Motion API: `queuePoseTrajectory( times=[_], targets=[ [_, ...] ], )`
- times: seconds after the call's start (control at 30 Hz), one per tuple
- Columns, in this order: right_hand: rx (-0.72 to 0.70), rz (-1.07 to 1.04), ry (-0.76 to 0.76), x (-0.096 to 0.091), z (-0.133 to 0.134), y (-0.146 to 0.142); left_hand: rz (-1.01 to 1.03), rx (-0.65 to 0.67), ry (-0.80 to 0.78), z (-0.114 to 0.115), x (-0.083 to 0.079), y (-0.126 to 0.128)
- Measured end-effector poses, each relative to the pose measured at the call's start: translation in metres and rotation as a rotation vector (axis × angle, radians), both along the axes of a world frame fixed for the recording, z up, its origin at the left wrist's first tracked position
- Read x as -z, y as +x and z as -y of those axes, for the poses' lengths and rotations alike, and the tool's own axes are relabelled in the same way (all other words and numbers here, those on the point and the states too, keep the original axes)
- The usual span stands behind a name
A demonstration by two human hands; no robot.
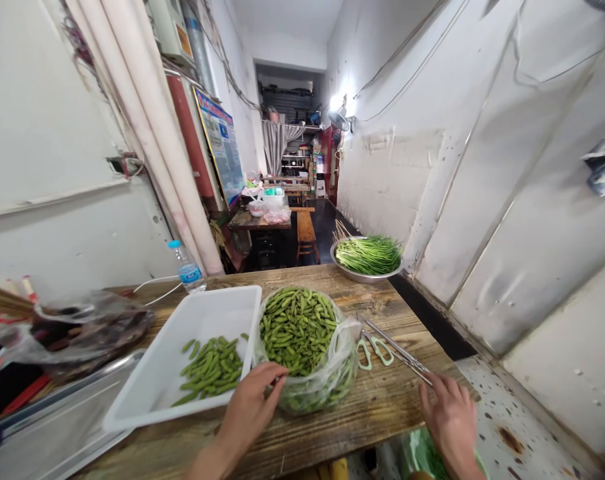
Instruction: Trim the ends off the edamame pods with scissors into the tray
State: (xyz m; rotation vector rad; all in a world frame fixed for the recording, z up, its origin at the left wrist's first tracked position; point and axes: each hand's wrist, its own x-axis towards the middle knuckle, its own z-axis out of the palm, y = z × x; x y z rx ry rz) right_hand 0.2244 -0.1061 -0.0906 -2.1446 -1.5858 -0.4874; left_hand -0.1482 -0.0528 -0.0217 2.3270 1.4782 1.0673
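Observation:
A clear plastic bag (332,383) full of green edamame pods (297,327) stands in the middle of the wooden table (382,407). My left hand (252,403) rests on the bag's near left rim, fingers curled on the plastic. To its left a white tray (217,313) holds a small pile of pods (212,367). My right hand (449,417) lies at the table's near right edge, fingers closed on the ends of long metal skewers (395,348). White-handled scissors (375,350) lie between the bag and the skewers.
A metal bowl of green chives (368,257) stands at the far right table edge. A water bottle (186,267) stands at the far left, beside a plastic bag of dark items (89,327) and a metal tray (47,427). Beyond, a narrow corridor holds a bench (306,233).

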Motion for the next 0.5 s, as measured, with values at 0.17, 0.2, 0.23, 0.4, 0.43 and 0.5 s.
queuePoseTrajectory(
  times=[0.17,0.2,0.23,0.4,0.43,0.5],
  targets=[
    [0.077,0.056,-0.305,-0.008,-0.054,0.014,-0.065,0.112,-0.077,0.001,0.010,0.011],
    [0.064,0.074,-0.358,-0.006,-0.058,0.015,-0.057,0.114,-0.097,0.004,0.013,0.010],
    [0.050,0.093,-0.397,-0.004,-0.060,0.016,-0.043,0.104,-0.116,0.008,0.015,0.007],
    [-0.044,0.143,-0.488,0.004,-0.063,0.016,0.057,-0.010,-0.206,0.020,0.021,-0.015],
    [-0.061,0.150,-0.497,0.005,-0.063,0.016,0.072,-0.022,-0.219,0.022,0.021,-0.019],
    [-0.084,0.158,-0.507,0.005,-0.065,0.015,0.093,-0.035,-0.233,0.026,0.021,-0.023]
  ],
)
